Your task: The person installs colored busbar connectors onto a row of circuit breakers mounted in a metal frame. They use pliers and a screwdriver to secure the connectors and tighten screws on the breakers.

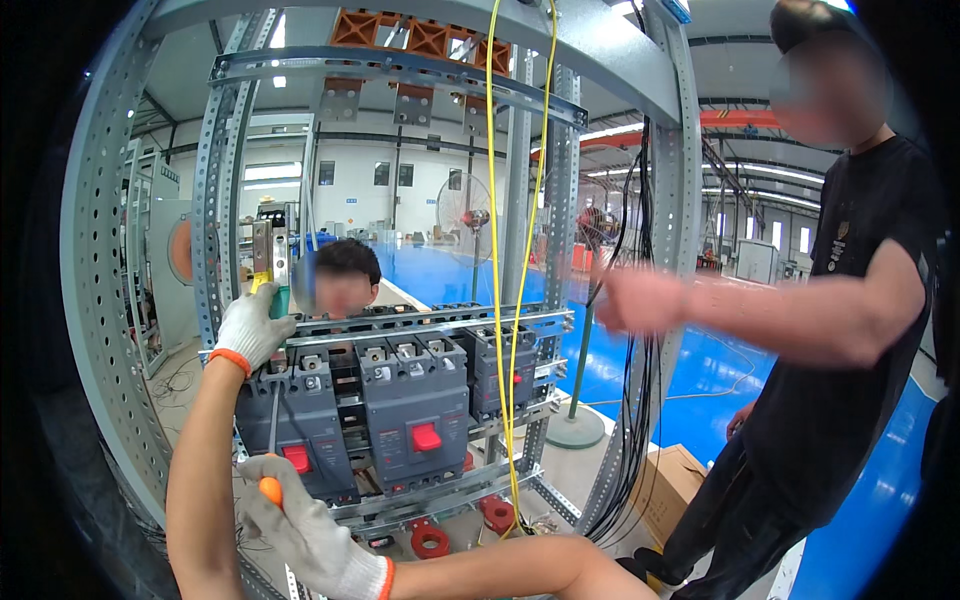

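Note:
My left hand (254, 326), in a white glove with an orange cuff, is closed at the lower end of an upright metal bar with a yellow sleeve (262, 278). A green-sleeved metal bar (282, 290) stands close beside it. My right hand (310, 535), gloved alike, grips a screwdriver (270, 490) by its orange end. Its thin shaft points up to the top terminals of the left circuit breaker (315, 440), a dark grey block with a red switch. Whether the tip sits in a screw I cannot tell. A second circuit breaker (415, 430) stands to the right.
A smaller breaker (498, 370) sits further right on the metal frame (640, 400). Yellow cables (497, 250) hang in front and black wires (630, 440) along the post. One person (840, 300) reaches an arm in from the right; another (345, 275) is behind the breakers. Red rings (430, 540) lie below.

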Tool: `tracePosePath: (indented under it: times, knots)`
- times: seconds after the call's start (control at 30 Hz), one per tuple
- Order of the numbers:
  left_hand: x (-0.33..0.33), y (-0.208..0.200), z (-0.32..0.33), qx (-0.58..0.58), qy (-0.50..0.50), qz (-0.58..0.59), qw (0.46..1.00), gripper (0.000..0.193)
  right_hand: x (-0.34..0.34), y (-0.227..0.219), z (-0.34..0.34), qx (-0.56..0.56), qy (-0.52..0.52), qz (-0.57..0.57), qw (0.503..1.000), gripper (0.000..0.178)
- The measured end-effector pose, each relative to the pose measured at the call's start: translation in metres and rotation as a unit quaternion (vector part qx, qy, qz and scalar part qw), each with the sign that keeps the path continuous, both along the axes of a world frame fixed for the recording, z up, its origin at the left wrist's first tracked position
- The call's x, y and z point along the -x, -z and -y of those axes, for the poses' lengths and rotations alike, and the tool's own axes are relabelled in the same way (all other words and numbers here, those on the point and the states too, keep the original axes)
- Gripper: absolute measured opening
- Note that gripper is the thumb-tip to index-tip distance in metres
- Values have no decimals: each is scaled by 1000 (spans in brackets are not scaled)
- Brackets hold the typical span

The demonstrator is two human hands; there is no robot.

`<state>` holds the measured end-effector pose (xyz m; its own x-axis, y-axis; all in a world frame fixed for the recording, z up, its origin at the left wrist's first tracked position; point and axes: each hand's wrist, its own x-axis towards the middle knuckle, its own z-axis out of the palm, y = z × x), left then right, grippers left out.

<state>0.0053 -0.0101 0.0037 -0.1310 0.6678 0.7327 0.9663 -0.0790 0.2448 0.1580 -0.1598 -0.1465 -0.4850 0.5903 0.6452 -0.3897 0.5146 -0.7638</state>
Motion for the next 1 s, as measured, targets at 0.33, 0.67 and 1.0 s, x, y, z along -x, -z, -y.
tracePosePath:
  times: [0.33,0.67,1.0]
  knots:
    - [11,6,-1,-20,15,9,1000,65,-45,-28,-12,-418,307,97,849,39]
    - [28,13,-17,-49,32,-31,998,59,-38,-41,3,-680,312,257,612,20]
    - [27,4,-10,-41,44,35,998,59,-15,-60,6,-556,359,238,711,32]
